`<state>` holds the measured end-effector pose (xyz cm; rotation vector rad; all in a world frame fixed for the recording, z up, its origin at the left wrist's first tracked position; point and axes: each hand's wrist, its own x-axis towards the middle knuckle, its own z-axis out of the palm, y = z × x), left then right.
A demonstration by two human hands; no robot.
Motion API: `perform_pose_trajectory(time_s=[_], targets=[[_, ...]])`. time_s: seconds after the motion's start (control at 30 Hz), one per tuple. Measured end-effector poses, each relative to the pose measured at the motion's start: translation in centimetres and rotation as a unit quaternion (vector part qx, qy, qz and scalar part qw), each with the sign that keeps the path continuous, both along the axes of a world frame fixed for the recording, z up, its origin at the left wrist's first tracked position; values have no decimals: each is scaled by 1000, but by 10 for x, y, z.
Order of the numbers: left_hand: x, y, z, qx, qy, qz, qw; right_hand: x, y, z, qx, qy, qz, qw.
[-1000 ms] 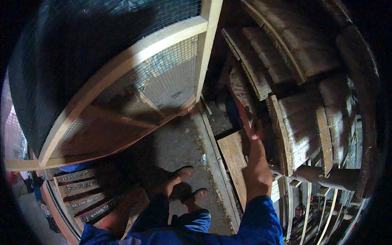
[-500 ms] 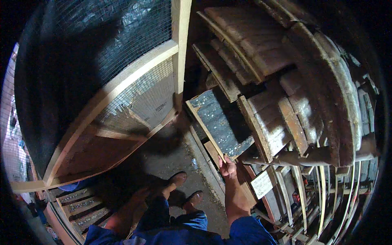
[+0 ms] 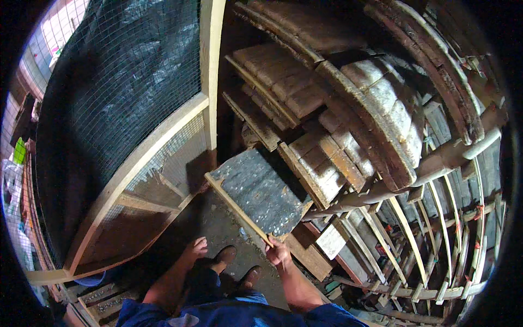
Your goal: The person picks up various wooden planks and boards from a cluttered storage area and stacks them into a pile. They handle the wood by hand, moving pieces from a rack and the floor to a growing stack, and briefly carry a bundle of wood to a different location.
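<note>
My right hand point(image 3: 278, 253) grips the near end of a thin wooden rim on a dark, white-speckled board point(image 3: 256, 193), held sloping beside stacked wooden shelves point(image 3: 316, 163). My left hand point(image 3: 196, 246) is empty, its fingers loosely apart, below the board's left side and near the lower part of a wood-framed wire-mesh door point(image 3: 205, 120).
Black netting point(image 3: 125, 82) backs the mesh at left. A slatted wooden rack point(image 3: 103, 302) lies low at left. Thin slats point(image 3: 403, 234) on crossbars stand at right, with a wooden plank point(image 3: 305, 253) beside my right hand. My shoes point(image 3: 225, 256) stand on the dirt floor.
The board has come out from the shelves toward me and left, gripped by my right hand. My left hand has risen into view. The camera's view has shifted.
</note>
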<state>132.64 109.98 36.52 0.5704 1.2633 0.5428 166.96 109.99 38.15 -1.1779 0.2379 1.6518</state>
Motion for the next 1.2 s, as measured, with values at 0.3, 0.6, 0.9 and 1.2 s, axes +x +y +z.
perform_pose_trajectory(time_s=[0.3,0.6,0.9,1.2], targets=[[-17,1,29,-61,-390,276,877,-19,-103,63,36,-14,140,989],[-17,-64,-23,-144,-228,278,922,10,-131,60,-77,50,131,987],[81,-132,56,-114,-145,212,960,31,-244,93,-7,36,-64,997],[155,-231,116,-11,-49,82,995,-20,-330,57,74,80,-145,983]])
